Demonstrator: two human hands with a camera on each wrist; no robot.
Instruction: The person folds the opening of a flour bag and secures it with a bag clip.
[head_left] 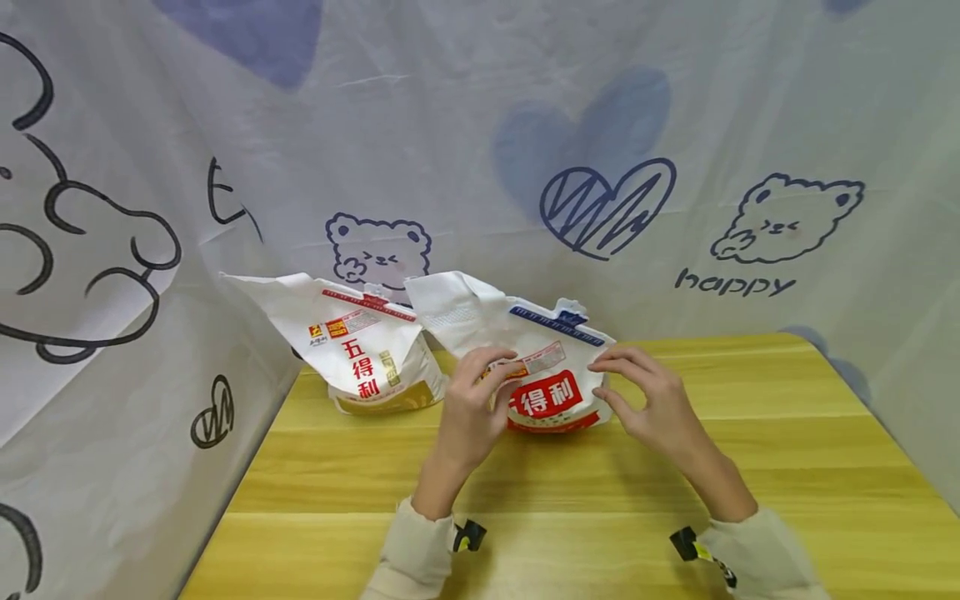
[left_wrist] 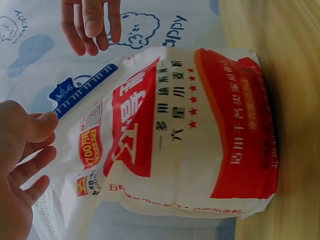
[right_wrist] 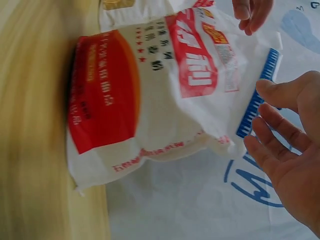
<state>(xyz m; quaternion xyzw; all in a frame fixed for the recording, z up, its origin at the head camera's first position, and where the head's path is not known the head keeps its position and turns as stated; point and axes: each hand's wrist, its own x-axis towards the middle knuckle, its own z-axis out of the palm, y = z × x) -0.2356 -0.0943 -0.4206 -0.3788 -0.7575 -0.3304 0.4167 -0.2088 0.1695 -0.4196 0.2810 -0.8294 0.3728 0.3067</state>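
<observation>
A white flour bag with a red label [head_left: 550, 395] stands on the table, its folded top closed by a blue bag clip [head_left: 557, 325]. My left hand [head_left: 474, 398] is at the bag's upper left side, thumb and fingers apart; in the left wrist view, they hold nothing. At the bag's right side is my right hand [head_left: 657, 402], with its fingers spread and loosely bent. The right wrist view has that thumb in front of the blue clip; whether it touches cannot be told. A second flour bag [head_left: 375, 354], with a red clip [head_left: 367, 303] across its top, stands to the left.
The wooden table [head_left: 337, 533] reaches back to a pale hanging cloth [head_left: 465, 150] printed with bears and hearts. More of this cloth hangs along the left side. A small black device [head_left: 468, 536] sits at my left wrist, another [head_left: 686, 544] at my right.
</observation>
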